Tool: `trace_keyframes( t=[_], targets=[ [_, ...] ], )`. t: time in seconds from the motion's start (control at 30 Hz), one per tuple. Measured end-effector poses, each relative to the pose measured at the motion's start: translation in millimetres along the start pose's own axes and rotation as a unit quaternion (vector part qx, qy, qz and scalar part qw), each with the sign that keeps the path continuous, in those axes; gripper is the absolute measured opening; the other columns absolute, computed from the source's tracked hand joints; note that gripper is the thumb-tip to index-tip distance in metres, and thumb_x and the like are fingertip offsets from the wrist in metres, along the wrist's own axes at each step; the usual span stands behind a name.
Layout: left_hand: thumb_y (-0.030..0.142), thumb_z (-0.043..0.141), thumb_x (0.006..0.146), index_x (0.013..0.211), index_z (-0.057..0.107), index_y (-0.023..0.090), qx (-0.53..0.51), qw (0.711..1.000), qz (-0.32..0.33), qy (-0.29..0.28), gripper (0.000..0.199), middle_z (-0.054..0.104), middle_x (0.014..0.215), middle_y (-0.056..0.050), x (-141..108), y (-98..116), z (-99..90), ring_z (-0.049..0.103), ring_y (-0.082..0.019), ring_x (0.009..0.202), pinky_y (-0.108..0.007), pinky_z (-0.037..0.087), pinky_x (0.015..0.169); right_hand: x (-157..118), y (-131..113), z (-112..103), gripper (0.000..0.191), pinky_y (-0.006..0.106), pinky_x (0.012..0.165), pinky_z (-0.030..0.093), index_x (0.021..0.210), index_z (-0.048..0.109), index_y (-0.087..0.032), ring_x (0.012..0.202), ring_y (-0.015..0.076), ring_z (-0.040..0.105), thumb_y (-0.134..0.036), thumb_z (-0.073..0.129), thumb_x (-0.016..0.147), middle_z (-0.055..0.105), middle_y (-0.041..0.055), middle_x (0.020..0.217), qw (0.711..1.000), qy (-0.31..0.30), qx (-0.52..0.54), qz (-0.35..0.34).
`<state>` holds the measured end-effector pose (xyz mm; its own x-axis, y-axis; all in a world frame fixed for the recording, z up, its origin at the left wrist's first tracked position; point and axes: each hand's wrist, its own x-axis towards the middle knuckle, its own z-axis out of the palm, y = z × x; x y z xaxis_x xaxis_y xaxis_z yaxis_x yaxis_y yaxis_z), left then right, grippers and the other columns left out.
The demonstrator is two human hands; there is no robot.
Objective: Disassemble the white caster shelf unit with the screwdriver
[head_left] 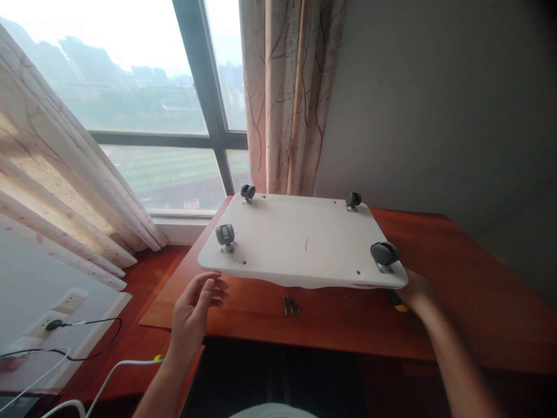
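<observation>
A white board [278, 232] with rounded corners lies above the brown table, its flat face up. Dark grey swivel casters stand on its corners: the front left caster [225, 235], front right caster [384, 253], back left caster [248, 192] and back right caster [353, 200]. My left hand [195, 305] is open beside the front left corner, fingers stretched towards the board's edge. At the front right corner is my right hand [415, 290], its fingers hidden behind the board. A black-and-yellow handle [397, 302] pokes out below that corner. Several screws [290, 305] lie in front of the board.
The brown table [456, 290] extends right to a grey wall [435, 116]. Behind the board hangs a patterned curtain [287, 98], next to a large window [165, 174]. At the left, a black plug [54, 325] sits in a wall socket, with loose cables [113, 371] near the table.
</observation>
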<state>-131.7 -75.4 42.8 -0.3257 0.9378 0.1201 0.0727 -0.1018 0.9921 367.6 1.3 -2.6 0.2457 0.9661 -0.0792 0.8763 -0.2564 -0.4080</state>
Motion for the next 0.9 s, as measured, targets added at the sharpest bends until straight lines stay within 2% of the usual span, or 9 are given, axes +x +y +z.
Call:
trace_keyframes(
  t=[0.17, 0.4, 0.67, 0.73, 0.8, 0.9],
  targets=[
    [0.056, 0.068, 0.090, 0.104, 0.066, 0.016, -0.015, 0.999, -0.010, 0.030, 0.043, 0.071, 0.086, -0.006, 5, -2, -9.4, 0.068, -0.019, 0.069, -0.026, 0.056, 0.056, -3, 2, -1, 0.030, 0.032, 0.057, 0.047, 0.086, 0.072, -0.019, 0.081, 0.0322, 0.075, -0.044, 0.056, 0.086, 0.077, 0.0137, 0.088, 1.000, -0.011, 0.020, 0.007],
    [0.055, 0.068, 0.090, 0.104, 0.066, 0.017, -0.005, 0.999, -0.010, 0.040, 0.041, 0.072, 0.086, -0.005, 8, -5, -14.9, 0.068, -0.019, 0.068, -0.027, 0.056, 0.058, -4, 5, 2, 0.029, 0.034, 0.060, 0.049, 0.085, 0.071, -0.022, 0.090, 0.0358, 0.074, -0.047, 0.059, 0.083, 0.077, 0.0131, 0.089, 0.998, 0.012, 0.049, -0.025],
    [0.053, 0.066, 0.091, 0.087, 0.064, 0.018, 0.008, 0.998, -0.001, 0.066, 0.035, 0.067, 0.081, -0.002, 12, -3, -21.3, 0.065, -0.016, 0.067, -0.025, 0.054, 0.059, -2, 8, 5, 0.032, 0.038, 0.071, 0.051, 0.092, 0.073, -0.020, 0.105, 0.0397, 0.071, -0.045, 0.055, 0.083, 0.077, 0.0165, 0.104, 0.999, 0.004, 0.035, -0.027],
    [0.049, 0.066, 0.092, 0.084, 0.062, 0.018, 0.020, 0.996, 0.015, 0.080, 0.032, 0.065, 0.078, -0.001, 17, -3, -24.7, 0.061, -0.014, 0.063, -0.023, 0.050, 0.056, 0, 10, 5, 0.034, 0.039, 0.072, 0.050, 0.096, 0.073, -0.020, 0.105, 0.0389, 0.071, -0.044, 0.054, 0.082, 0.076, 0.0163, 0.106, 0.999, 0.019, 0.033, -0.021],
    [0.044, 0.066, 0.091, 0.085, 0.062, 0.018, 0.032, 0.994, 0.035, 0.099, 0.027, 0.064, 0.077, 0.000, 27, -1, -28.1, 0.054, -0.010, 0.057, -0.020, 0.043, 0.051, 4, 12, 3, 0.037, 0.040, 0.074, 0.050, 0.102, 0.073, -0.020, 0.103, 0.0386, 0.070, -0.044, 0.058, 0.078, 0.075, 0.0166, 0.108, 0.997, 0.061, 0.050, 0.001],
    [0.038, 0.069, 0.086, 0.093, 0.063, 0.018, 0.023, 0.991, 0.053, 0.120, 0.022, 0.063, 0.082, 0.001, 55, 4, -31.0, 0.044, -0.007, 0.051, -0.018, 0.034, 0.046, 18, 12, -5, 0.044, 0.043, 0.079, 0.049, 0.105, 0.072, -0.018, 0.103, 0.0387, 0.068, -0.049, 0.058, 0.077, 0.074, 0.0180, 0.108, 0.987, 0.120, 0.105, 0.028]
  ],
)
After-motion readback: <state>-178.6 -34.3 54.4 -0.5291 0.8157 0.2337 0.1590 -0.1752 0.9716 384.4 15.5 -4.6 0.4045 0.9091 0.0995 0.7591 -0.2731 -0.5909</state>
